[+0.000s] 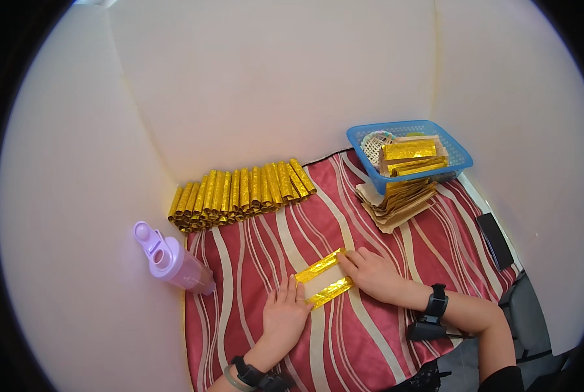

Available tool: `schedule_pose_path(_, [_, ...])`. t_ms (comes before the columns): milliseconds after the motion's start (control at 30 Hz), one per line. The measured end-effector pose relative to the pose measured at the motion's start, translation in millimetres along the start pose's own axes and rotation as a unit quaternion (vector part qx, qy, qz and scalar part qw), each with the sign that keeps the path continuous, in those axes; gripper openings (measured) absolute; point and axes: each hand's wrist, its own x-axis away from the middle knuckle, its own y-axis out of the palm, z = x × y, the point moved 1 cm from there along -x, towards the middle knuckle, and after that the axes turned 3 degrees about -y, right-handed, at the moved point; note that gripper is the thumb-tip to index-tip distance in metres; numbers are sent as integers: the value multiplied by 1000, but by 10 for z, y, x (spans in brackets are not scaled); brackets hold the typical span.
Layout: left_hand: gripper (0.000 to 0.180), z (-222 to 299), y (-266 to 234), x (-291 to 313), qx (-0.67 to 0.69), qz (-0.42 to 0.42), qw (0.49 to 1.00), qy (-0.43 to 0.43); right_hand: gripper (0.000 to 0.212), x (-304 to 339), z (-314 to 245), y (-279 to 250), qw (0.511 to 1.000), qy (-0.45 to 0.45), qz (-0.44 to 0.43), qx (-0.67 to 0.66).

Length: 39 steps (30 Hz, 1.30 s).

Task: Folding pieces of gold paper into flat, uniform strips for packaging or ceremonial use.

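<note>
Hands [286,318] [373,276] touch gold-banded paper [318,281], left flat, right's grip unclear; lilac bottle [186,266] bears illegible marking.

Soft light glints on gold-banded paper [324,279]; fisheye edges darken.

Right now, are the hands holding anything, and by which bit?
Maybe the paper: the left hand lies flat on its left end; the right hand touches its right end, but I can't tell if it pinches.
</note>
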Motion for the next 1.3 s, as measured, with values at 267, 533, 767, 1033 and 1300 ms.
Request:
schedule_pose_path(267, [50, -226, -63, 27, 36, -15, 999, -5, 36, -44, 287, 29, 942, 101, -78, -309])
schedule_pose_path(533, [59, -275, -65, 59, 121, -73, 988, -55, 45, -51, 294, 123, 964, 20, -28, -263])
schedule_pose_path(767, [63, -301, -137, 48, 240, -106, 958, -116, 54, -54, 334, 116, 977, -47, -52, -203])
schedule_pose_path(1033, [29, -370, -30, 79, 345, -69, 931, -100, 68, -61, 396, 7, 955, -14, -113, -275])
schedule_pose_path(1300, [20, -427, -20, 76, 400, -106, 903, -117, 58, -74, 398, 57, 937, -9, -129, -323])
